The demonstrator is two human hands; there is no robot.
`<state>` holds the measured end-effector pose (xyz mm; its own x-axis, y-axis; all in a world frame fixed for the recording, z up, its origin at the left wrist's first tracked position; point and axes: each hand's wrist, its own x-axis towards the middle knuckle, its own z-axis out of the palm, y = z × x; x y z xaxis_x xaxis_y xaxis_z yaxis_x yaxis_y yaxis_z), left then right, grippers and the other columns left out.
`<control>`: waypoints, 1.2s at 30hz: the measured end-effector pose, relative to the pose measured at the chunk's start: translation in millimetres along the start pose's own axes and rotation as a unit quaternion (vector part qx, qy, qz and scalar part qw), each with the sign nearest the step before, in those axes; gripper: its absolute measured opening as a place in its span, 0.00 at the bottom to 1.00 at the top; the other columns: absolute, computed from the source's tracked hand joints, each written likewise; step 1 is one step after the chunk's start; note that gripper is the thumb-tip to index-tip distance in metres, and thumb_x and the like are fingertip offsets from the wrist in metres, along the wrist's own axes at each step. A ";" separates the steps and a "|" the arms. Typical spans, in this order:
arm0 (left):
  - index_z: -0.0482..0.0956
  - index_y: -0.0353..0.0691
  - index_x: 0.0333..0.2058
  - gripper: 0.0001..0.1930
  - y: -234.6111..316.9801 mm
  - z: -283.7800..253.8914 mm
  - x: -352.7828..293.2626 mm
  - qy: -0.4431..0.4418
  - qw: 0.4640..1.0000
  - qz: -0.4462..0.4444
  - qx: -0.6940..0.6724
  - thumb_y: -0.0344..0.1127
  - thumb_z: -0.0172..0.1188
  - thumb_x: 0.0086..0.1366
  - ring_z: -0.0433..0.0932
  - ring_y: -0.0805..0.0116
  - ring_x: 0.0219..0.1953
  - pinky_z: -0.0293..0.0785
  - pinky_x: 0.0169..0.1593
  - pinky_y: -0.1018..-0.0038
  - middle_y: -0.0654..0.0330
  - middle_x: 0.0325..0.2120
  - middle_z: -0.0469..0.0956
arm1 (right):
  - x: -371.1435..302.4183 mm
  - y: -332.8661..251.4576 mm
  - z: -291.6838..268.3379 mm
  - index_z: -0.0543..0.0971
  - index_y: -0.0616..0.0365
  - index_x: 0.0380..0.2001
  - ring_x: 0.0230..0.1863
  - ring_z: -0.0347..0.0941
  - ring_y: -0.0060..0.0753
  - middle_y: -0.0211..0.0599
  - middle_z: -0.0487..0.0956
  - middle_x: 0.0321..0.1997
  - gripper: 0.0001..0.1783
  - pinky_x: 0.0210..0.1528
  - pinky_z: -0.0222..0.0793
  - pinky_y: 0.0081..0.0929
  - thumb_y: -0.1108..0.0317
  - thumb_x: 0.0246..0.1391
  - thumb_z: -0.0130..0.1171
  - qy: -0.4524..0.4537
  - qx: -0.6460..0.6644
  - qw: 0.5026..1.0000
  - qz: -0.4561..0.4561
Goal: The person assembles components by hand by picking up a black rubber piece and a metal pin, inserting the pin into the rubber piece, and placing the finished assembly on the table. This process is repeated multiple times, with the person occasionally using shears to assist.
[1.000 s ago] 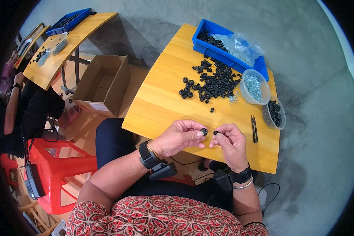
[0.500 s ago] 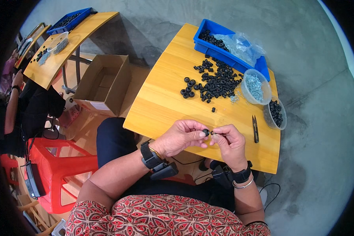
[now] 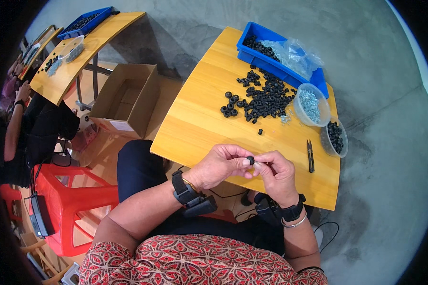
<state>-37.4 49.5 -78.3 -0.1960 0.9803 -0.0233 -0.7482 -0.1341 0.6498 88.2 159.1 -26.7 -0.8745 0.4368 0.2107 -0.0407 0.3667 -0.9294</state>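
Observation:
Between the fingertips of my left hand (image 3: 223,164) is a small round black rubber piece (image 3: 250,160), held above the table's near edge. My right hand (image 3: 274,172) meets it from the right, thumb and forefinger pinched close against the black piece. Whatever those right fingertips grip is hidden now. Farther off on the yellow wooden table (image 3: 195,104) lies a heap of small black rubber parts (image 3: 271,97), with several rounder black pieces (image 3: 229,105) grouped at its left. A pair of black thread snips (image 3: 310,156) lies to the right of my hands.
A blue tray (image 3: 280,69) with black parts and a clear plastic bag (image 3: 297,57) stands at the back. Clear tubs hold small shiny pieces (image 3: 310,105) and black parts (image 3: 335,137). Leftward are a cardboard box (image 3: 123,97), a red stool (image 3: 71,199) and another person's arm (image 3: 13,128).
My right fingertips have moved left against the black rubber piece, closing the gap between my hands. A small dark bit seen earlier at those fingertips is now hidden.

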 end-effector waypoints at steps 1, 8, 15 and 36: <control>0.73 0.31 0.39 0.09 -0.2 -0.2 0.0 0.002 1.000 0.003 0.001 0.25 0.51 0.60 0.76 0.65 0.36 0.75 0.42 0.72 0.52 0.34 0.76 | 0.4 -1.5 0.5 0.72 0.64 0.29 0.27 0.72 0.19 0.33 0.76 0.25 0.04 0.29 0.68 0.16 0.82 0.48 0.52 -0.002 -0.012 1.000 -0.006; 0.72 0.30 0.40 0.10 -0.6 0.3 -0.5 0.014 0.999 0.010 0.027 0.24 0.51 0.59 0.76 0.66 0.35 0.75 0.42 0.73 0.52 0.34 0.75 | -1.8 1.3 0.9 0.72 0.64 0.29 0.27 0.71 0.18 0.32 0.75 0.25 0.03 0.29 0.67 0.16 0.81 0.48 0.52 -0.010 -0.027 1.000 -0.011; 0.73 0.30 0.40 0.10 3.2 4.7 -1.8 0.016 0.999 0.003 0.035 0.26 0.52 0.59 0.75 0.70 0.31 0.74 0.38 0.77 0.54 0.32 0.76 | -3.3 1.2 0.3 0.68 0.62 0.30 0.25 0.70 0.18 0.32 0.73 0.25 0.06 0.25 0.67 0.15 0.79 0.48 0.53 -0.016 -0.036 0.999 0.019; 0.72 0.31 0.41 0.11 2.8 -2.9 0.8 -0.020 0.999 -0.005 -0.035 0.28 0.50 0.61 0.74 0.70 0.33 0.73 0.39 0.76 0.55 0.34 0.75 | -0.3 14.1 -7.0 0.67 0.64 0.31 0.28 0.72 0.23 0.38 0.74 0.31 0.05 0.31 0.72 0.20 0.79 0.50 0.52 -0.058 0.174 0.979 0.091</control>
<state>-41.5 49.6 -78.7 -0.1635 0.9865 0.0015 -0.7924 -0.1322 0.5954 91.3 169.9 -37.8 -0.9309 0.3649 0.0159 -0.0244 -0.0187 -0.9995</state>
